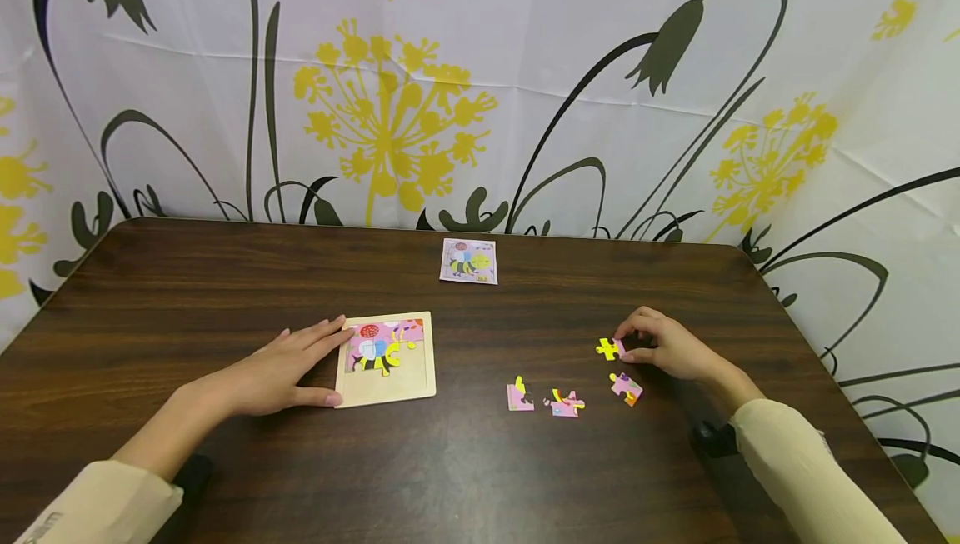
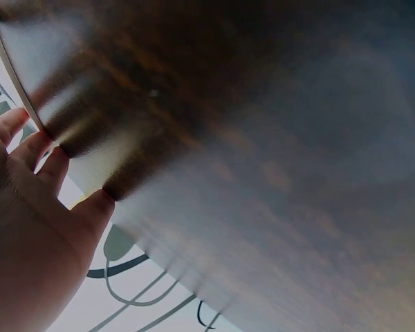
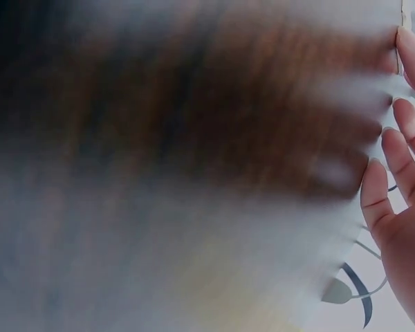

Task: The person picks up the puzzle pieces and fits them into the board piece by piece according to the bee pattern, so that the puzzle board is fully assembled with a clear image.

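Note:
On the left of the head view, a wooden puzzle tray [image 1: 412, 377] holds a partly assembled bee picture, with bare wood at its lower right. My left hand [image 1: 281, 369] lies along the tray's left side, fingers extended over the edge and thumb at the near corner. Over to the right, my right hand [image 1: 671, 348] pinches a yellow and pink jigsaw piece [image 1: 608, 349] between thumb and index finger, at the tabletop. Just nearer lies a pink piece [image 1: 626, 388] with an orange corner. The wrist views show the left hand [image 2: 41, 207] and right hand [image 3: 408, 228], their fingertips at the table surface.
Two more pink jigsaw pieces, one with black and yellow [image 1: 520, 395] and one with a yellow arc [image 1: 566, 404], lie between tray and right hand. A bee picture card [image 1: 468, 262] is near the back edge of the dark wooden table [image 1: 300, 477]. A flowered curtain [image 1: 562, 111] hangs behind.

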The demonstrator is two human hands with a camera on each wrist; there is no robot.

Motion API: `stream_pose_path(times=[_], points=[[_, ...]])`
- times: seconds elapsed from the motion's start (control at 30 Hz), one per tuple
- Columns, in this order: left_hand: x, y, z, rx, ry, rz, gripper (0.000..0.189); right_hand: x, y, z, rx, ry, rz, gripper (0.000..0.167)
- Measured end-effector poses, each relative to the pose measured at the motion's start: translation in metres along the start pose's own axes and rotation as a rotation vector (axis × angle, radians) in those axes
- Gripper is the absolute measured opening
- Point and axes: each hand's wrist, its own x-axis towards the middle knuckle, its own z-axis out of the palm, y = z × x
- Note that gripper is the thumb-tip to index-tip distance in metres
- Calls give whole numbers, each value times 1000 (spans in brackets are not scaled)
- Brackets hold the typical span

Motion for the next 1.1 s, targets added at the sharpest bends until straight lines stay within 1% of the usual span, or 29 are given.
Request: stream_pose_path(times=[0.27, 0.43, 0.57, 0.7, 0.93, 1.1], points=[[0, -1, 0, 8, 10, 9, 88, 0, -1, 1, -24, 25, -18, 21], [0, -1, 0, 11, 9, 9, 88, 0, -1, 1, -34, 64, -50, 20], [0, 0, 0, 8, 7, 6, 88, -1, -2, 0, -29, 92, -55, 21], [1, 0, 0, 7, 2, 3, 88, -2, -3, -1, -14, 89, -36, 21], [0, 0, 0, 6, 1, 1, 88, -4, -5, -3, 18, 51, 24, 21], [0, 0, 1, 8, 0, -1, 88, -3, -9, -7, 6, 29, 55, 20]])
